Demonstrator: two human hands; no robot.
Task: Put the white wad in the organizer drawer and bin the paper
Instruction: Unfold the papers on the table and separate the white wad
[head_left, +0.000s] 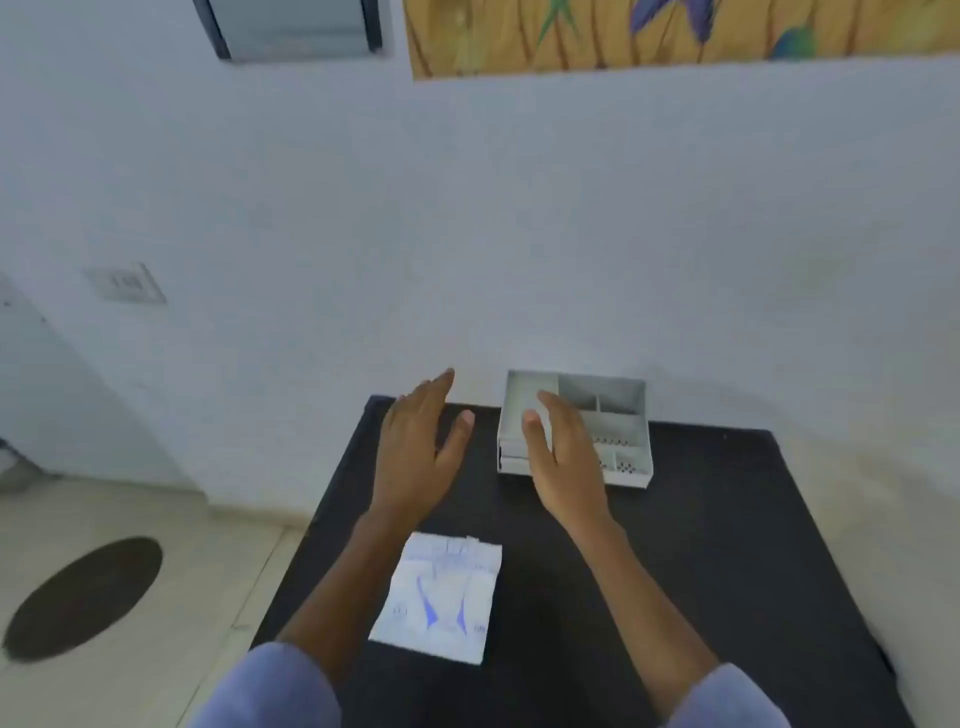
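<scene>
A white paper packet with blue print (439, 597) lies flat near the front of the black table (727, 545). A white desk organizer (618, 415) with several compartments stands at the table's back edge against the wall; its low front drawer sits at the left, partly hidden. My left hand (421, 452) hovers over the back left of the table, fingers apart and holding nothing. My right hand (561, 452) is raised in front of the organizer's left side, also empty with fingers spread. No separate white wad shows.
A pale wall rises right behind the table. To the left lies a tiled floor with a dark oval mat (83, 597). A switch plate (127, 283) is on the wall at left. Bare black tabletop stretches to the right of the organizer.
</scene>
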